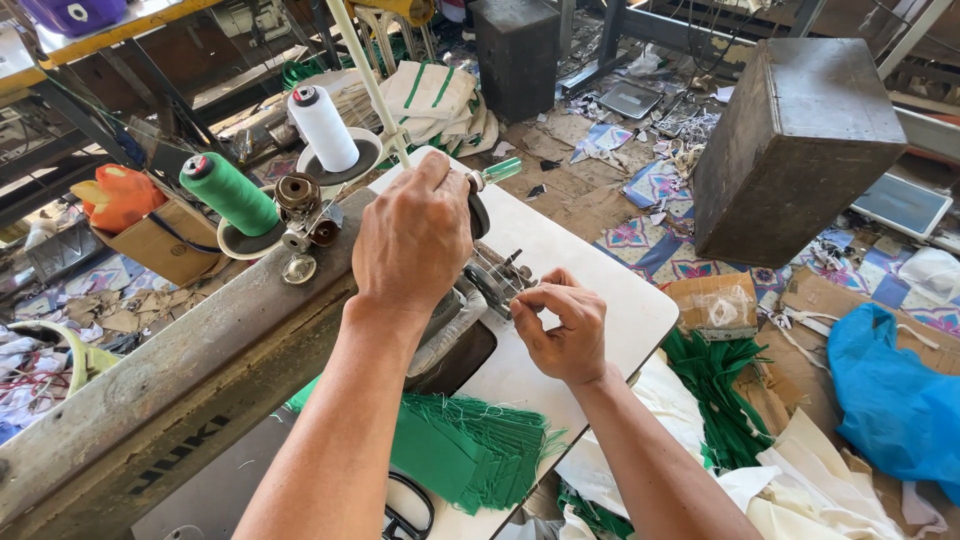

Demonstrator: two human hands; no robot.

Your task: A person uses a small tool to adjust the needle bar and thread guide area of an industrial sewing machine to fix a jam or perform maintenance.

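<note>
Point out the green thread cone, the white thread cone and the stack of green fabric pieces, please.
green thread cone (230, 194): head view, middle of the wound green thread.
white thread cone (324, 130): head view, middle of the wound white thread.
stack of green fabric pieces (455, 452): head view, top piece, near the centre of the stack.

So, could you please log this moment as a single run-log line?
left hand: resting on sewing machine head | right hand: pinching at needle area | stack of green fabric pieces: on white table
</note>
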